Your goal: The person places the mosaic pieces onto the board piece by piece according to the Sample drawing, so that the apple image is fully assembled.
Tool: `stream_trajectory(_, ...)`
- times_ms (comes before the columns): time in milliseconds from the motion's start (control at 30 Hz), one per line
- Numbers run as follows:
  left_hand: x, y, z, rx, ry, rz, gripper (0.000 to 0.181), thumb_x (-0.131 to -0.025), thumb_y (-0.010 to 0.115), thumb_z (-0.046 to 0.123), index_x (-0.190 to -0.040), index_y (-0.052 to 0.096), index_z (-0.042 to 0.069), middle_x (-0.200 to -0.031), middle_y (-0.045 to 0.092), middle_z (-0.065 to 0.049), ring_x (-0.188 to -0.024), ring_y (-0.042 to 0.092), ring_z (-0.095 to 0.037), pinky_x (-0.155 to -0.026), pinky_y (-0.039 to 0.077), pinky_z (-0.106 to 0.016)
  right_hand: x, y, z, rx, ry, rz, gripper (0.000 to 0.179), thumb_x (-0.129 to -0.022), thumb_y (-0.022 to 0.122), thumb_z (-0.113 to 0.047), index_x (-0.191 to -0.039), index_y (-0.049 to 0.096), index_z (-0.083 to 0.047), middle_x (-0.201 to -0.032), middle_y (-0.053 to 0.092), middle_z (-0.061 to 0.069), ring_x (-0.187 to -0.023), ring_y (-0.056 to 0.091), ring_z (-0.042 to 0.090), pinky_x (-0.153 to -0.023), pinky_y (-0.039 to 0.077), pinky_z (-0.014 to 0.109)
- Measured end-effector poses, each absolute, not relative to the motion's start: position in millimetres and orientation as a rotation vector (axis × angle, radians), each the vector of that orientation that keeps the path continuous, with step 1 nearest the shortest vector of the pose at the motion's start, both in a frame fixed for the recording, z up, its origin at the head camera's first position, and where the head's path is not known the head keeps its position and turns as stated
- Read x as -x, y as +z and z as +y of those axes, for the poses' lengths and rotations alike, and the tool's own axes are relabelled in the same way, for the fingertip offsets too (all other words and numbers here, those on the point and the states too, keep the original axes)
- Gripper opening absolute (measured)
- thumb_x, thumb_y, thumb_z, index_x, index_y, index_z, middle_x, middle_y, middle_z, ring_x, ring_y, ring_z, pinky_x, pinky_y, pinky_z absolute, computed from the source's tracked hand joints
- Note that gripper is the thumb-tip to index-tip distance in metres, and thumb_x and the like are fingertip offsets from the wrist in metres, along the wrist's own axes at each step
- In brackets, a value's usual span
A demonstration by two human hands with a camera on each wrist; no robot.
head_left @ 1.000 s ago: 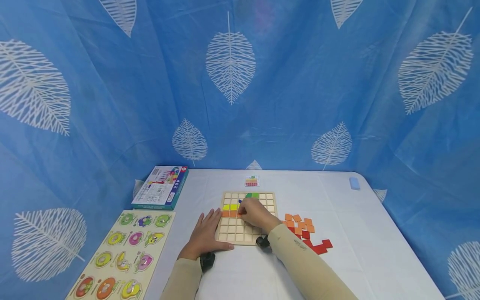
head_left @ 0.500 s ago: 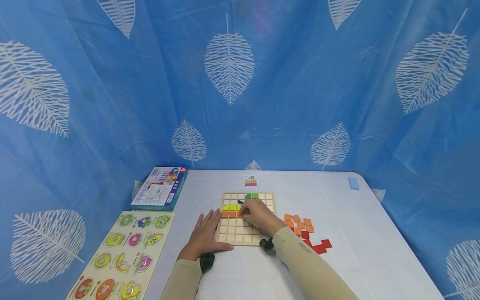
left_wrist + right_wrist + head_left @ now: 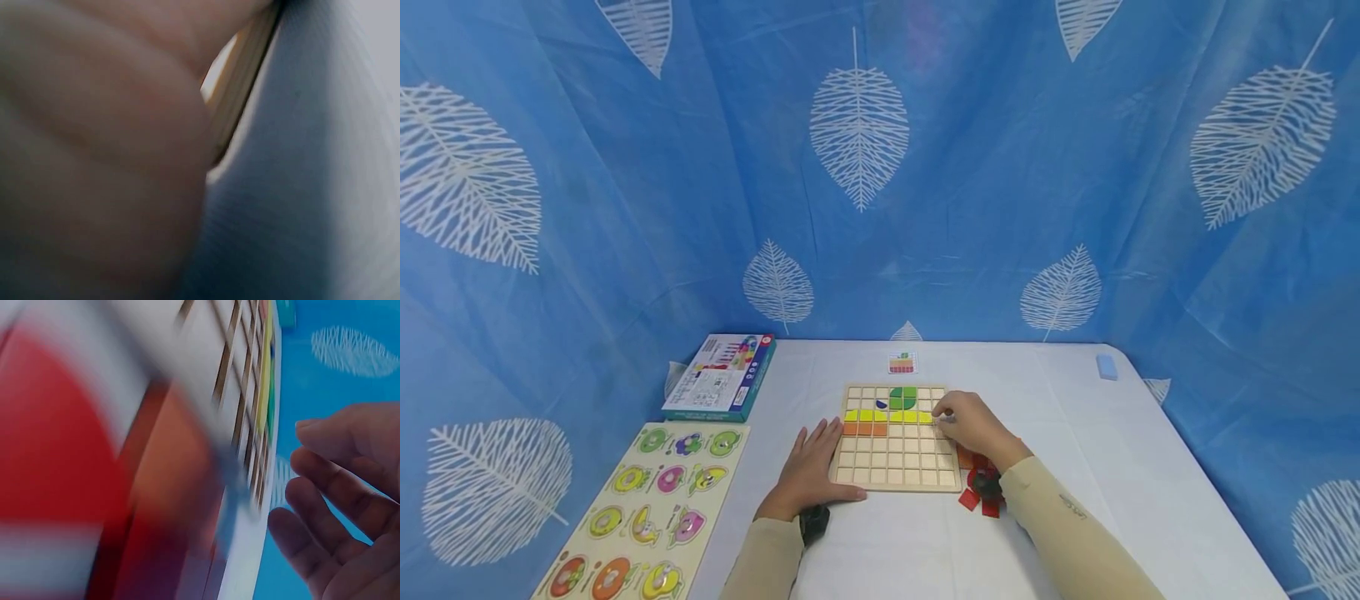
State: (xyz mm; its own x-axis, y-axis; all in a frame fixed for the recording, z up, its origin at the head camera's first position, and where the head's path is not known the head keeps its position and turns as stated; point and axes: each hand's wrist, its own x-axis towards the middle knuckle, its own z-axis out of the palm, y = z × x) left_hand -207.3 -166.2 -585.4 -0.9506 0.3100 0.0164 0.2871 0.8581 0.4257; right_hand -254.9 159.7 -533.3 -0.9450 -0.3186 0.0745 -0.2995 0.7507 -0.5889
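Note:
A wooden grid board (image 3: 895,476) lies on the table. Yellow tiles (image 3: 895,417) cross one of its rows, with several orange tiles (image 3: 865,429) below them at the left. A green leaf shape (image 3: 902,398) and a small blue piece (image 3: 882,405) sit higher up. My left hand (image 3: 811,471) rests spread against the board's left side, thumb along the near edge. At the board's right edge is my right hand (image 3: 973,425); the right wrist view shows its fingers (image 3: 319,490) loosely bent, holding nothing. Loose red tiles (image 3: 991,507) and orange ones lie partly hidden under that wrist.
A small picture card (image 3: 902,362) lies beyond the board. On the left are a boxed set (image 3: 718,375) and a fruit puzzle board (image 3: 647,500). A light blue block (image 3: 1107,367) is at the far right, before a blue leaf-print curtain (image 3: 962,208).
My right hand has moved right from the orange row to the board's right edge, uncovering the yellow row and the leaf shape. My left hand stays put.

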Motion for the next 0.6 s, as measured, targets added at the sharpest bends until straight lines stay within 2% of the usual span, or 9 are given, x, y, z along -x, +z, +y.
stream_trajectory(133,208,-585,-167,-0.474,0.7,2.969,0.137,-0.06,0.082,0.082,-0.164,0.035,0.006,-0.168,0.034,-0.011,-0.157,0.021,-0.033,-0.126,0.006,-0.057,255,-535,182,0.401,-0.916,2.887,0.02,-0.09,0.08,-0.003,-0.109,0.08,-0.01,-0.116,0.07,0.006,-0.11,0.065,0.027,-0.1,0.055,0.05)
stream_trajectory(333,210,-587,-167,-0.463,0.7,2.987,0.137,-0.06,0.08,0.084,-0.164,0.036,0.007,-0.169,0.034,-0.01,-0.157,0.021,-0.032,-0.126,0.007,-0.057,252,-536,207,0.373,-0.917,2.836,0.028,-0.084,0.08,0.004,-0.108,0.078,-0.011,-0.11,0.069,0.003,-0.1,0.061,0.023,-0.096,0.057,0.047)
stream_trajectory(600,208,-584,-167,-0.487,0.679,2.978,0.137,-0.061,0.081,0.083,-0.164,0.035,0.006,-0.168,0.034,-0.011,-0.157,0.021,-0.032,-0.126,0.007,-0.057,249,-542,220,0.26,-0.961,2.798,0.023,-0.087,0.082,0.001,-0.104,0.078,-0.013,-0.1,0.07,-0.002,-0.092,0.063,0.019,-0.095,0.058,0.045)
